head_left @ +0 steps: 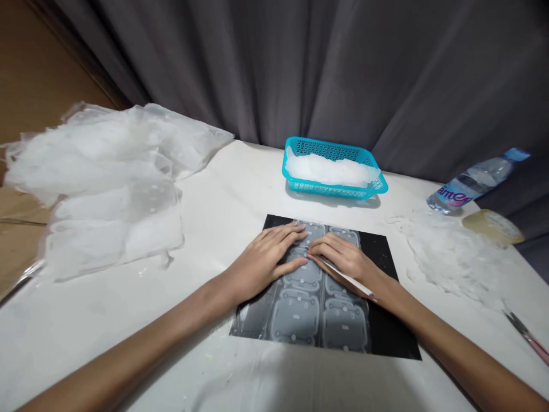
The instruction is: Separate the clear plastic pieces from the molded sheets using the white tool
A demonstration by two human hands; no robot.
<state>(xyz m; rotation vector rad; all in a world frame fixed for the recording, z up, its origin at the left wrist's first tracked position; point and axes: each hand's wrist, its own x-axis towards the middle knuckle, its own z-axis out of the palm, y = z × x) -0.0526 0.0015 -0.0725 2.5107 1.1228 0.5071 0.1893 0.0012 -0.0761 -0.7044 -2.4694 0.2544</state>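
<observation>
Pressing left hand (272,249): laid flat on the translucent sheet (295,317), thumb apart from fingers.
Right hand (343,257): closed around a slim white tool (349,280).
Sheet: beneath both hands, on the black mat (394,329).
Slip risk: too much push could send the tool into the nearby left thumb.
Tear risk: a loose left-hand press might let the thin sheet shift and rip.
Hidden: tool's tip, among the right fingers.
Cut off: pink-handled implement (525,332), beyond the right hand; its kind is unclear.
</observation>
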